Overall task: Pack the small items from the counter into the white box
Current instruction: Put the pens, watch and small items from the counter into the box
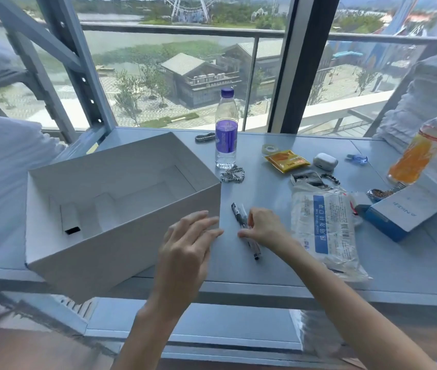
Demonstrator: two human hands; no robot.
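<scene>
- Head view: the white box (91,252) stands open-topped on the left part of the grey counter (265,271). Only its white card inserts show inside.
- The left hand (188,244) lies against the box's near right corner, fingers straight and a little spread, gripping nothing.
- The right hand (262,228) is just right of that corner. Its fingers are curled, and thumb and fingertips pinch the pens (255,249).
- There are two pens, one dark and one clear, side by side on the counter just right of the box, outside it.
- A water bottle (226,134) with a purple label stands upright beyond the box's far right corner, with a silver chain (233,174) at its foot.
- A dark bracelet (205,137) lies behind the box, left of the bottle.
- Farther right of the box lie a tape roll (270,148), a yellow sachet (286,161) and a white earbud case (325,161).
- A mask packet (324,225) lies flat to the right of the box, just beyond the right hand.
- Well right of the box are a blue-and-white carton (404,212) and a tilted orange bottle (417,158).
</scene>
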